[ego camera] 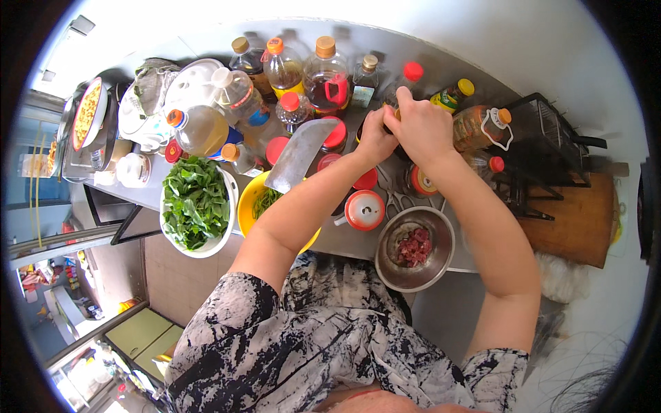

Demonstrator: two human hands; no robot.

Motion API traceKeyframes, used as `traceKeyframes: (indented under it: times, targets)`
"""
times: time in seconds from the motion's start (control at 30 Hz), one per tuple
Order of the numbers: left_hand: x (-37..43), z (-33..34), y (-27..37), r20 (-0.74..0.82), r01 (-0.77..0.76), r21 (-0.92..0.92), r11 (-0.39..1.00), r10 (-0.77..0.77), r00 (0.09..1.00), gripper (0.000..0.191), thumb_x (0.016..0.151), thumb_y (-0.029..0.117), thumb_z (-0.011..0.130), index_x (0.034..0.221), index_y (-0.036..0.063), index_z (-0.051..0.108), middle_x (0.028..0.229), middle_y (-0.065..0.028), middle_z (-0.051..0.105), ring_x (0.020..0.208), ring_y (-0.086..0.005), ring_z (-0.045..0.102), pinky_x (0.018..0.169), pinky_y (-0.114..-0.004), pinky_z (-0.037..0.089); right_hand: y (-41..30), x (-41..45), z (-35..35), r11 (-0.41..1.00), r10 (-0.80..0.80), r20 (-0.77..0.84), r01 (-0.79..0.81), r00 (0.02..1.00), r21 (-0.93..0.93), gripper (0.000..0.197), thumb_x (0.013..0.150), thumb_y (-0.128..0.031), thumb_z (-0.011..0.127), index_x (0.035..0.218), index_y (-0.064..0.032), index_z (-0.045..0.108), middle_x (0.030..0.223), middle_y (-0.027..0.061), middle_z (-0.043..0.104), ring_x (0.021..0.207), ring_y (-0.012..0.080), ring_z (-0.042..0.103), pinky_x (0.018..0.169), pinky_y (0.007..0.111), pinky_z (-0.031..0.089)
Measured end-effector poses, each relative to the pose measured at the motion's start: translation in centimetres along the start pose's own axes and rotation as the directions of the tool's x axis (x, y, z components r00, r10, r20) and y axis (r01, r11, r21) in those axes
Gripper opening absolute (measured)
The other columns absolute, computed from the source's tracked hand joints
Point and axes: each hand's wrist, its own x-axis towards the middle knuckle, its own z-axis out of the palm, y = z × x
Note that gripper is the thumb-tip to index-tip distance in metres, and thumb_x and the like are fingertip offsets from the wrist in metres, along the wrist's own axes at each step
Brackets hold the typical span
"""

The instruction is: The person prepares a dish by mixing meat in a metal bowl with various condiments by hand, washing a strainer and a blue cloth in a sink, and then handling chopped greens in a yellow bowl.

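Note:
My left hand (378, 135) and my right hand (421, 124) meet above the back of the counter, both gripping a dark container (358, 133) mostly hidden behind them. The right hand lies over its top, fingers curled. In front of them stand a red-and-white lidded enamel pot (364, 210) and a steel bowl (384, 258) with chopped raw meat (414, 247). A cleaver blade (302, 157) rises beside my left forearm, its handle out of sight. Under that forearm sits a yellow basin (248, 206) with cut green vegetables (266, 201).
A white basin (233, 201) of leafy greens (195, 201) stands at the counter's left front. Bottles (325, 77) crowd the back. Scissors (395, 199) lie behind the steel bowl. A black rack (542, 139) and a wooden cutting board (568, 222) are at right.

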Motion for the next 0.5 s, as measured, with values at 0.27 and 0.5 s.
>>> traceKeyframes:
  times: [0.27,0.5]
  targets:
    - [-0.6,-0.5,-0.6,0.065,0.044,-0.237,0.97,-0.03,0.997,0.036,0.072,0.002,0.073,0.105,0.0008,0.057,0.096,-0.0088,0.065,0.085,-0.0151,0.06,0.078,-0.032,0.049,3.3,1.3,-0.7,0.731,-0.682,-0.062,0.674,0.729,-0.109,0.021,0.083,-0.031,0.063,0.087,-0.0122,0.054,0.083,0.002,0.054,0.081,0.0193,0.056,0.069,0.033,0.045]
    - [-0.5,-0.2,-2.1,0.221,0.091,-0.205,0.975,-0.045,0.974,0.034,0.069,0.004,0.074,0.099,0.0013,0.06,0.092,-0.0133,0.066,0.086,-0.0202,0.062,0.079,-0.034,0.048,1.8,1.3,1.6,0.885,-0.384,0.016,0.373,0.923,-0.278,0.017,0.085,-0.027,0.057,0.083,-0.011,0.052,0.064,0.0069,0.064,0.065,0.0245,0.067,0.054,0.037,0.051]
